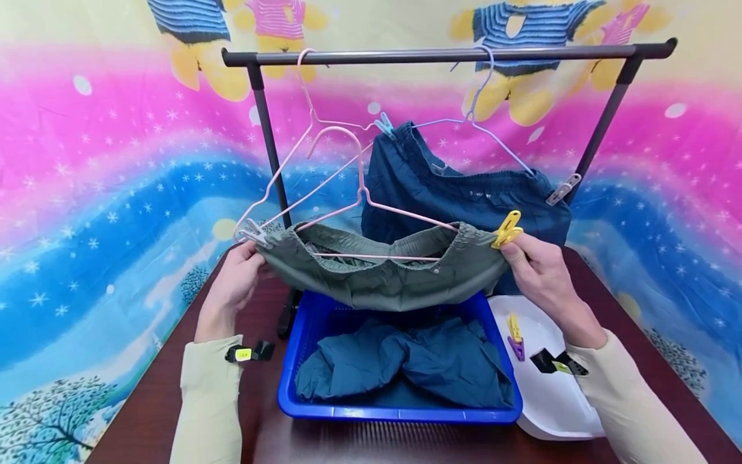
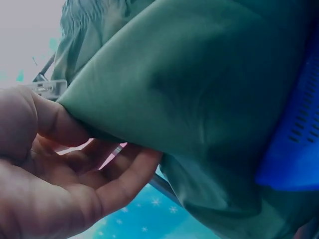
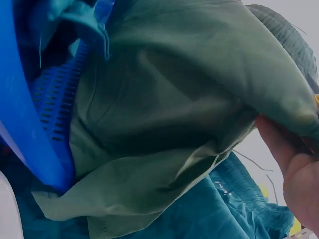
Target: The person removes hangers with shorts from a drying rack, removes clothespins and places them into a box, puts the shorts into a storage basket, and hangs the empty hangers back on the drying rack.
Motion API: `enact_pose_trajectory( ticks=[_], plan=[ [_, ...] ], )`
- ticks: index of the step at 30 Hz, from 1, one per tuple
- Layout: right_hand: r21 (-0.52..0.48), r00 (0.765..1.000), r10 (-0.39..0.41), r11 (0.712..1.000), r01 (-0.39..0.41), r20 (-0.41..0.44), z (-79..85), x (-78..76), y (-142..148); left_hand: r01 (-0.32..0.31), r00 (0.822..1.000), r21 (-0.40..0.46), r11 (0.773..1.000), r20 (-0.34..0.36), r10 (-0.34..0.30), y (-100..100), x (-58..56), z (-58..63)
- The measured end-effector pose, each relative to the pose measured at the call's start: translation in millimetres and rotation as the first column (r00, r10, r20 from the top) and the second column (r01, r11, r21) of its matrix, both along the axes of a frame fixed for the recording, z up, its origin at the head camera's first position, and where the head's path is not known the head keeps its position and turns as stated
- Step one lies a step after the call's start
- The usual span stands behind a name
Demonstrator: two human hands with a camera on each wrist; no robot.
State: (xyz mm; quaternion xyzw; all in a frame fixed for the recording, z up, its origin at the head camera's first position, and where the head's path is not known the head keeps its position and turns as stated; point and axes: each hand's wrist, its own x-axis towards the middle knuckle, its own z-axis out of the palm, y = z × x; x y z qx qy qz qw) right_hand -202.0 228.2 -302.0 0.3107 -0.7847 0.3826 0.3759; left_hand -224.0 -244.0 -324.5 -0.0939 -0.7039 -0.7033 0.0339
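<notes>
Grey-green elastic-waist shorts (image 1: 371,283) hang in the air on a pink hanger (image 1: 362,187), above the blue basket (image 1: 400,414). A pale grey clothespin (image 1: 255,233) clips their left waist corner, a yellow clothespin (image 1: 507,231) the right. My left hand (image 1: 236,274) pinches the left side just under the clip; in the left wrist view its thumb (image 2: 65,124) lies on the cloth, fingers behind. My right hand (image 1: 542,270) grips the right side, close by the yellow clothespin. In the right wrist view, cloth partly hides its fingers.
Dark blue shorts (image 1: 464,200) hang from a lilac hanger (image 1: 472,116) on the black rack (image 1: 440,55). An empty-looking pink hanger (image 1: 272,177) hangs left of them. Dark blue clothing (image 1: 400,354) fills the basket. A white tray (image 1: 551,386) holds yellow and purple clothespins (image 1: 514,335).
</notes>
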Motion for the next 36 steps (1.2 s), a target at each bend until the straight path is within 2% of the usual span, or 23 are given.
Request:
enact_pose_trajectory(
  ticks=[3,7,11,14,16,18,23,28,36],
  plan=[
    [0.006,0.998,-0.014,1.0,0.014,0.06,-0.2,5.0,3.7,-0.026,1.0,-0.108,0.994,-0.014,0.025,1.3,7.8,4.4],
    [0.051,0.981,-0.076,0.996,0.068,0.18,0.6,13.0,8.8,-0.045,0.997,-0.265,0.963,-0.077,0.025,0.4,18.1,10.4],
    [0.107,0.947,-0.138,0.988,0.112,0.29,-0.9,18.9,12.4,0.003,0.989,-0.375,0.927,-0.137,-0.059,-3.7,29.2,16.2],
    [0.124,0.926,-0.117,0.989,0.077,0.358,-2.7,20.4,13.0,0.058,0.983,-0.45,0.891,-0.132,-0.13,-6.6,37.5,19.8],
    [0.129,0.918,-0.094,0.991,0.048,0.386,-3.2,20.5,11.9,0.07,0.979,-0.491,0.869,-0.134,-0.154,-7.5,41.6,21.4],
    [0.124,0.911,-0.066,0.992,0.016,0.407,-3.9,21.1,10.2,0.074,0.975,-0.504,0.861,-0.145,-0.168,-6.7,42.4,21.8],
    [0.129,0.904,-0.052,0.992,-0.004,0.423,-4.2,23.7,7.8,0.044,0.972,-0.51,0.859,-0.178,-0.156,-2.5,38.4,19.5],
    [0.131,0.884,-0.031,0.991,-0.034,0.467,-3.0,24.2,8.6,0.03,0.974,-0.514,0.857,-0.177,-0.14,-2.7,36.1,17.0],
    [0.153,0.872,-0.039,0.987,-0.041,0.487,-4.3,23.7,9.8,0.067,0.965,-0.477,0.877,-0.191,-0.178,-3.4,37.3,16.9]
  ],
)
